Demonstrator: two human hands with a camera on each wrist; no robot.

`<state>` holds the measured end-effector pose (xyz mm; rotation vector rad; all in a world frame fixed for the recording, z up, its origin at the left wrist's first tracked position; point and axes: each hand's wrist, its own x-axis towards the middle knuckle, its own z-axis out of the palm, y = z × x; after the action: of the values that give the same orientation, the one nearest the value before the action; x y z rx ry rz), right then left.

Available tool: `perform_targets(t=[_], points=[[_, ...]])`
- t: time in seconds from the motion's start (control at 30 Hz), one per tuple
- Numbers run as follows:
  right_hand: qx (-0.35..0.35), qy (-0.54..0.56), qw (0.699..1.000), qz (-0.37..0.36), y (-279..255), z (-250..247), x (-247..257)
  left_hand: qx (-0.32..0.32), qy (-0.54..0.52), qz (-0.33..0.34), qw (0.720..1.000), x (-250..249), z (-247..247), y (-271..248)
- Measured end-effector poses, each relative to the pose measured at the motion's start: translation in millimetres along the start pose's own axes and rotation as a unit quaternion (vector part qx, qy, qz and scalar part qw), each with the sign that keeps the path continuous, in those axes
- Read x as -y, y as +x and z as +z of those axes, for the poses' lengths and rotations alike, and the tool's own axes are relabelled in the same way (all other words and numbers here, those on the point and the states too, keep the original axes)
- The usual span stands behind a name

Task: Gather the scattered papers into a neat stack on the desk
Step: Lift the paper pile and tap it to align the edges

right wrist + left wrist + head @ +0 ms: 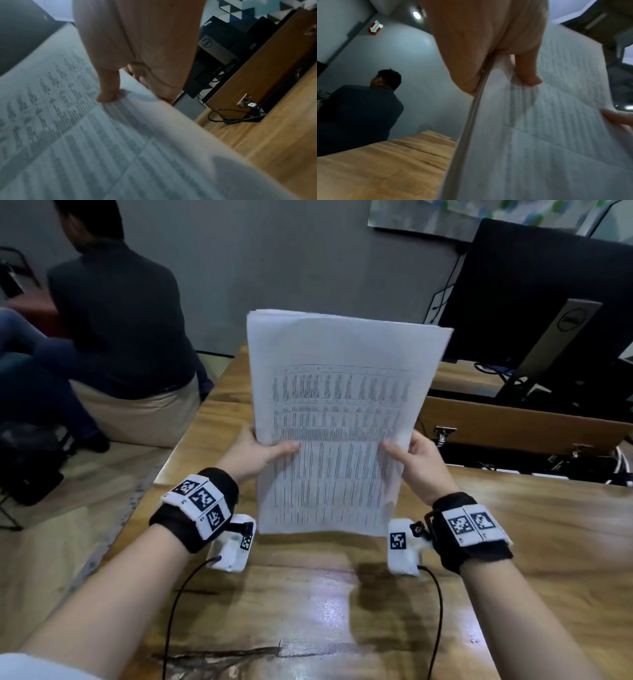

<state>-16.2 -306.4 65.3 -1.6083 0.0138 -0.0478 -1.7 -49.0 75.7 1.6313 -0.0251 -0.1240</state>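
Note:
A stack of white printed papers point(335, 422) stands upright on its short edge over the wooden desk point(308, 604), the printed tables facing me. My left hand point(263, 451) grips its left edge, thumb on the front sheet. My right hand point(411, 455) grips the right edge the same way. In the left wrist view the left hand point(493, 65) pinches the papers point(539, 135) with thumb in front and fingers behind. In the right wrist view the right hand point(137, 75) holds the papers point(85, 135) with the thumb pressed on the print. Whether the bottom edge touches the desk I cannot tell.
A black monitor point(534, 296) on a stand sits at the back right, with cables and a wooden partition point(513, 426) beside it. A seated person point(116, 313) in a dark shirt faces away at the left, beyond the desk edge.

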Motion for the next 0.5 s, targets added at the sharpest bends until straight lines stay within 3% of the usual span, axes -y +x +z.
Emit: perform_targets(t=[0.17, 0.37, 0.5], points=[[-0.042, 0.005, 0.996, -0.083, -6, 4, 4, 0.004, -0.007, 0.049, 0.999, -7, 9, -6], [-0.044, 0.004, 0.998, -0.05, -20, -1, -16, 0.026, 0.009, 0.018, 0.999, -5, 7, -6], [-0.052, 0.006, 0.996, -0.076, -17, -5, 1, 0.023, -0.014, 0.014, 1.0, 0, 3, 1]])
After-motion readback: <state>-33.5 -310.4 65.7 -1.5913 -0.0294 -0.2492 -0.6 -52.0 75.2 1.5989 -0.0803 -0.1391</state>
